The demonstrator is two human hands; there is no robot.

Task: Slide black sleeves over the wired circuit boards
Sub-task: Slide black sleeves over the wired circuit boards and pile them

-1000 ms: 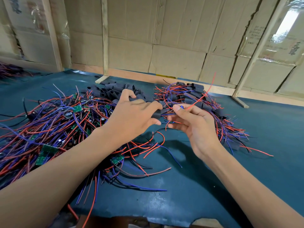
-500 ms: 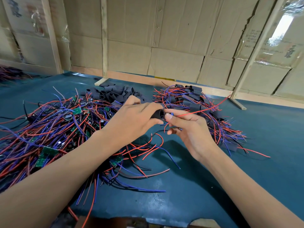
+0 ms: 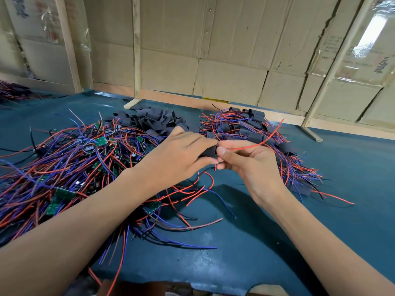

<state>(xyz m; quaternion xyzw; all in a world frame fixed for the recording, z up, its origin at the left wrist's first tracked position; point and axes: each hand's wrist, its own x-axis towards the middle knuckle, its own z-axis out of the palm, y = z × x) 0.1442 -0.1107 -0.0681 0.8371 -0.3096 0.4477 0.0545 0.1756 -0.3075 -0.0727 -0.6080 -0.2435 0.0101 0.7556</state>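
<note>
I count two hands [image 3: 179, 159] at work, one black sleeve [image 3: 208, 151] held between them, and three heaps on my screen: bare wired boards [image 3: 70, 167], loose sleeves [image 3: 154, 121], sleeved boards [image 3: 252, 133] (individual pieces too tangled to tally).

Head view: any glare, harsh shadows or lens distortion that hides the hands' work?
Head view: glare only on the taped cardboard at upper right; the right hand casts a soft shadow on the blue table; wide-angle bending tilts the wooden posts; the black sleeve in the left hand stays sharp.
</note>
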